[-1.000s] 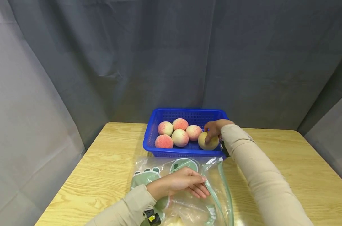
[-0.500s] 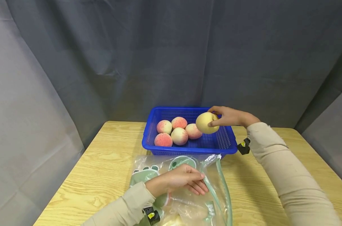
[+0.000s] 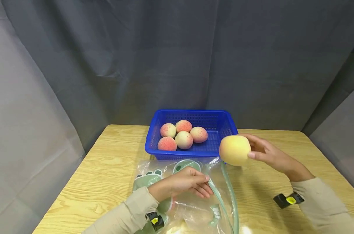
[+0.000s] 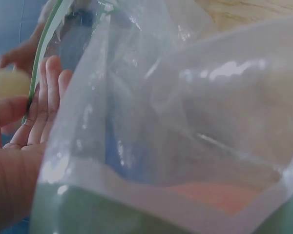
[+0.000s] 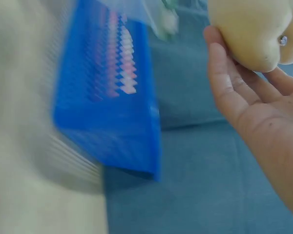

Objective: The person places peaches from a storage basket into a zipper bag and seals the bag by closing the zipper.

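Note:
My right hand [image 3: 271,157] holds a round yellow fruit [image 3: 234,150] above the table, off the right front corner of the blue basket. In the right wrist view, the fruit [image 5: 256,31] has a lobed end with a small dimple, and fingers curl under it. My left hand [image 3: 187,183] pinches the green mouth edge of a clear zip bag [image 3: 204,211] between thumb and fingers. The bag's mouth stands parted toward the right. A green cartoon print partly hides what lies inside. The left wrist view shows the pinched green strip [image 4: 35,73] close up.
Several pink-and-cream peaches [image 3: 184,139] lie in the left and middle of the blue plastic basket [image 3: 183,154], behind the bag. The wooden table [image 3: 107,169] ends at a grey curtain [image 3: 165,65]; lighter cloth hangs at the sides.
My right hand has lifted the yellow fruit out of the basket and carried it right and toward me. The left hand has kept its pinch on the bag's edge.

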Action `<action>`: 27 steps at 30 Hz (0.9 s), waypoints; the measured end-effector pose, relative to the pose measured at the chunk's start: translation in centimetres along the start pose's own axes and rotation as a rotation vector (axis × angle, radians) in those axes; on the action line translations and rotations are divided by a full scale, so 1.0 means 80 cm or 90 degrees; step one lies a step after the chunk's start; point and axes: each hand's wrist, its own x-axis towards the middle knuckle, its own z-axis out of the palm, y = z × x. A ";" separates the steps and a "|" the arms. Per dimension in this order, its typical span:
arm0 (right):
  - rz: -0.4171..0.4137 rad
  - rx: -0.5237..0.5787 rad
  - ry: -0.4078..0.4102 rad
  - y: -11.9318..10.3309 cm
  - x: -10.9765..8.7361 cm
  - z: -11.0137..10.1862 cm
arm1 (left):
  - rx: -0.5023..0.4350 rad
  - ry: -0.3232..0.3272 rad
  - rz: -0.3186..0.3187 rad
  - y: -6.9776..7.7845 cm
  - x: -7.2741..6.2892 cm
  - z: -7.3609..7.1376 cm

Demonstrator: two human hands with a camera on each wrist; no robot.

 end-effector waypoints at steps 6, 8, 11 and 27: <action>-0.019 0.102 -0.018 0.017 -0.035 0.046 | 0.007 -0.002 -0.005 0.003 0.000 -0.001; -0.017 0.061 0.002 0.021 -0.039 0.061 | 0.008 -0.002 -0.005 0.004 0.000 0.000; -0.011 -0.057 0.059 0.027 -0.040 0.081 | 0.009 0.003 -0.004 0.004 0.001 0.000; 0.091 -0.460 0.185 0.039 -0.024 0.144 | -0.021 0.028 -0.017 -0.006 0.006 -0.001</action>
